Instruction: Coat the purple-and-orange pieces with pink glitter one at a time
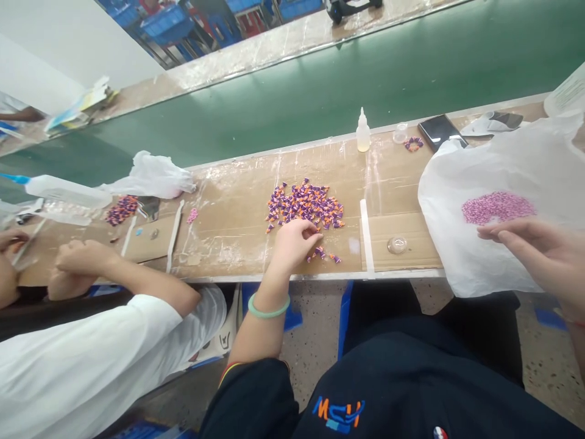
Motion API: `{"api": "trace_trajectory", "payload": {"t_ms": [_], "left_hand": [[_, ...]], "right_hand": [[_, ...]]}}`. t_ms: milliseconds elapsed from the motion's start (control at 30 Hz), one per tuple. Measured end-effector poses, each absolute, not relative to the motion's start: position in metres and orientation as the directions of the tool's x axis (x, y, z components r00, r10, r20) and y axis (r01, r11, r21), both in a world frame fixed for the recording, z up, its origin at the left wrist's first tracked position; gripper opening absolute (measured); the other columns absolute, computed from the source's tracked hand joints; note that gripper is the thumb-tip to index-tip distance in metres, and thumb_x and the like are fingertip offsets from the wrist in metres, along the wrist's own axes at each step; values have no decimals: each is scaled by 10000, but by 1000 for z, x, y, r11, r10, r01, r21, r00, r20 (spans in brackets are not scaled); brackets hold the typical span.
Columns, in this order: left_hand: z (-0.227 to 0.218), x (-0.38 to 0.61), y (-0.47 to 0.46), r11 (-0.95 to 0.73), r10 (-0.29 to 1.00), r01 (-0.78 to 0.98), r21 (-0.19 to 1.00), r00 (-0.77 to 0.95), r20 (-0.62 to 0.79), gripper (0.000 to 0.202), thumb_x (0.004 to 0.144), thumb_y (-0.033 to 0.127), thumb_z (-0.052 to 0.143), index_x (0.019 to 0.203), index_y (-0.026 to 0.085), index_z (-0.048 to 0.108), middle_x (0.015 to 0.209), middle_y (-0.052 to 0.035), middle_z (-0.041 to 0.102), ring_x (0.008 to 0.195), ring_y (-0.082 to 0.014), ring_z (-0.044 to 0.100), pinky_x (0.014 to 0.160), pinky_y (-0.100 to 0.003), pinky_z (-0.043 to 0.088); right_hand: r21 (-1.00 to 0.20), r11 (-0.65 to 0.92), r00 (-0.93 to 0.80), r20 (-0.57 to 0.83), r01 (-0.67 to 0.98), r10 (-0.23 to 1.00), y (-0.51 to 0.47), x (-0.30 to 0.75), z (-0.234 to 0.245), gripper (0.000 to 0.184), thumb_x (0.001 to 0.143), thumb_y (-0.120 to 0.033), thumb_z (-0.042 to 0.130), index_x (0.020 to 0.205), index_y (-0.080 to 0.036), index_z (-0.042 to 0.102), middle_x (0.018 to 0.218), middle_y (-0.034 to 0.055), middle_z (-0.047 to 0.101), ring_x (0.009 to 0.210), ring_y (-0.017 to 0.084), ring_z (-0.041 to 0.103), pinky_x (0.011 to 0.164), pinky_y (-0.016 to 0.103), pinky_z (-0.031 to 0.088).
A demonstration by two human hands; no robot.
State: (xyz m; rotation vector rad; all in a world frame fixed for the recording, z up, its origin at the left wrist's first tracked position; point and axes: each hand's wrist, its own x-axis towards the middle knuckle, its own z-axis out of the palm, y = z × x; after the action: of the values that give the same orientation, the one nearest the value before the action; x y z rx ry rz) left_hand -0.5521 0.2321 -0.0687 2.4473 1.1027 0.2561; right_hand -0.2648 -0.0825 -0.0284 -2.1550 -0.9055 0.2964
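A pile of small purple-and-orange pieces [304, 204] lies on the cardboard-covered table. At its near edge is my left hand [295, 245], with a pale green bangle on the wrist. Thumb and forefinger are pinched together among the pieces, and whatever is between them is too small to make out. Just right of that hand, several loose pieces [323, 253] lie apart from the pile. Over a white plastic sheet or bag [441, 201] I hold my right hand [542, 247], fingers stretched out. Small pink pieces [498, 206] are heaped on the plastic, just beyond the fingertips.
A small dropper bottle [363, 135] stands at the back, with a phone [442, 132] and a ring of purple-and-orange pieces [414, 144] to its right. A clear round blob [397, 245] sits on cardboard. At left, a co-worker's hands [85, 263] are near a lying bottle [68, 190].
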Motion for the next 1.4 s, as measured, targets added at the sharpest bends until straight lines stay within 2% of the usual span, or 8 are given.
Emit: {"api": "trace_trajectory", "payload": {"t_ms": [100, 167, 367, 533, 667, 900, 1133, 1400], "left_hand": [[-63, -546, 233, -636, 703, 670, 383, 708, -71, 63, 743, 236, 711, 694, 211, 681, 716, -34, 724, 722, -218, 663, 701, -325, 494], [-58, -545, 236, -619, 694, 662, 423, 713, -99, 32, 739, 236, 698, 759, 211, 701, 726, -32, 731, 700, -215, 667, 687, -323, 504], [-40, -551, 230, -286, 702, 483, 828, 694, -162, 586, 747, 434, 733, 1265, 173, 651, 781, -17, 685, 676, -183, 663, 636, -305, 553], [-36, -549, 199, 67, 667, 340, 938, 684, -296, 399, 619, 432, 881, 904, 196, 733, 750, -30, 683, 625, -180, 663, 540, -274, 551], [-42, -541, 171, 178, 555, 137, 974, 804, -214, 262, 668, 359, 884, 740, 205, 685, 718, -29, 670, 622, -158, 648, 572, -264, 566], [-59, -532, 129, 300, 387, 60, 952, 905, -179, 137, 839, 312, 762, 840, 199, 684, 801, -44, 678, 613, -130, 632, 554, -236, 538], [-73, -521, 105, 388, 378, -39, 921, 918, -120, 167, 820, 340, 776, 816, 190, 704, 803, -46, 682, 587, -117, 606, 543, -241, 522], [-72, -518, 103, 431, 404, -21, 902, 899, -171, 206, 789, 355, 802, 800, 182, 690, 767, -34, 686, 581, -115, 605, 554, -243, 519]], "right_hand": [[-739, -435, 716, 91, 515, 693, -84, -265, -28, 228, 828, -423, 614, 867, -250, 758, 940, 39, 784, 926, 265, 728, 836, 404, 563], [-747, -424, 724, 111, 512, 681, -85, -262, -27, 214, 840, -391, 617, 871, -228, 752, 931, 49, 784, 914, 248, 730, 832, 377, 568], [-603, -472, 718, 261, 643, 645, -88, -234, -41, 176, 856, -302, 583, 888, -187, 712, 925, 87, 755, 892, 249, 696, 827, 397, 548], [-473, -453, 604, 238, 756, 760, -86, -209, -63, 115, 826, -249, 584, 783, -214, 685, 895, 89, 702, 920, 284, 616, 879, 459, 486], [-433, -419, 541, 209, 798, 814, -83, -204, -73, 93, 814, -206, 600, 744, -209, 660, 844, 87, 674, 874, 275, 583, 858, 457, 466], [-432, -411, 529, 197, 803, 826, -74, -206, -78, 95, 802, -212, 635, 708, -217, 621, 806, 77, 642, 868, 276, 559, 865, 463, 459], [-466, -429, 571, 219, 774, 791, -68, -213, -84, 149, 793, -176, 578, 657, -222, 538, 786, 107, 604, 883, 311, 527, 867, 498, 436], [-733, -393, 737, 214, 554, 641, -81, -228, -73, 156, 910, -356, 511, 824, -225, 518, 766, 48, 621, 732, 212, 601, 699, 376, 505]]}}
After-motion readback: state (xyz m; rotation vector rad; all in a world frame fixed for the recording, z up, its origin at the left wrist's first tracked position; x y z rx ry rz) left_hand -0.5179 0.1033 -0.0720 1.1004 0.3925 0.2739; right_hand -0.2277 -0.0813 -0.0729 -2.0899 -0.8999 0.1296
